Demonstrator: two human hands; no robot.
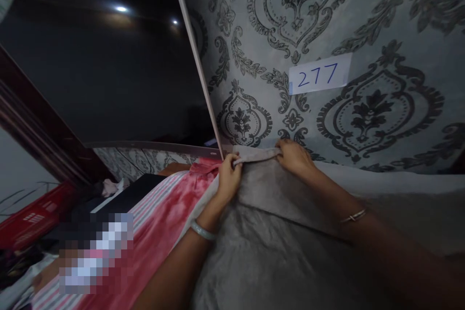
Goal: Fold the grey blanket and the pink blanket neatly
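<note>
A grey cloth (265, 247) lies spread in front of me, with some wrinkles and a dark crease or line running across it. Its far edge is bunched into a narrow fold close to the wall. My left hand (229, 177) pinches that fold at its left end, near the corner of the TV. At the fold's right end, my right hand (293, 156) grips the same edge, fingertips close to the wallpaper. Between the two hands the strip of cloth is raised a little and stretched. Whether the cloth is a sheet or a cover, I cannot tell.
A large dark TV screen (119, 77) stands at the left. Patterned wallpaper (290, 14) carries a paper label (319, 75) reading 277. Left of the grey cloth lies a red and striped cloth (160, 232). A red box-like item (36, 213) and clutter sit further left.
</note>
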